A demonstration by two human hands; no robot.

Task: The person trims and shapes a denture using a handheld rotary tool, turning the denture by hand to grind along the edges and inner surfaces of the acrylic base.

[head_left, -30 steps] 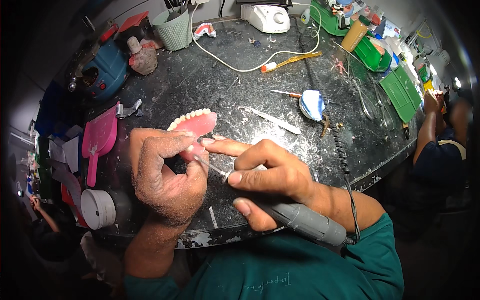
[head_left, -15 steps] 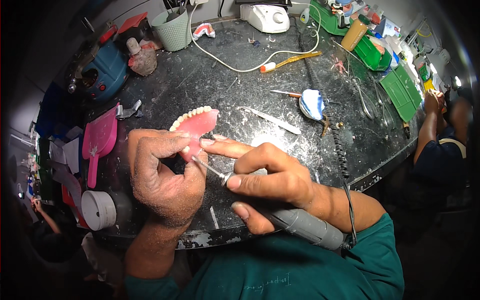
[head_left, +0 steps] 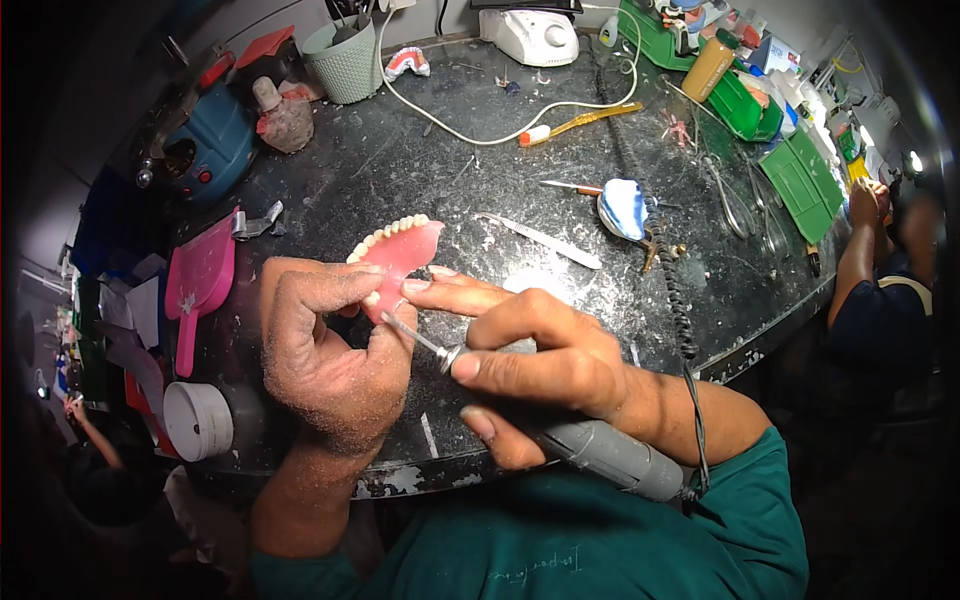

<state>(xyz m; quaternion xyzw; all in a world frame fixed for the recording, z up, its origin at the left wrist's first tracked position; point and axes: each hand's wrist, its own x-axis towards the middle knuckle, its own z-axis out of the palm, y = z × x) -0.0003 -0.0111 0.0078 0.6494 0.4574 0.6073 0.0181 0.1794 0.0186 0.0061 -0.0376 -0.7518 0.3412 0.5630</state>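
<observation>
A pink denture (head_left: 402,252) with a curved row of cream teeth is pinched between the thumb and fingers of my left hand (head_left: 335,345), which is coated in fine dust. My right hand (head_left: 550,350) grips a grey rotary handpiece (head_left: 615,455) like a pen, its coiled cord trailing up the table. The thin metal bur (head_left: 412,333) at its front meets the lower end of the denture by my left thumb. One finger of my right hand reaches forward against the denture. Part of the denture's lower end is hidden behind my left fingers.
Left of my hands lie a pink dustpan (head_left: 203,270) and a round white tub (head_left: 197,420). Beyond them are a slim carving tool (head_left: 545,242), a blue-white cup (head_left: 623,209), a toothbrush (head_left: 580,124) and a white control box (head_left: 532,37). A co-worker's arm (head_left: 858,240) shows at right.
The denture has shifted slightly to the right and turned a little in my left hand. My right hand and the handpiece have hardly moved.
</observation>
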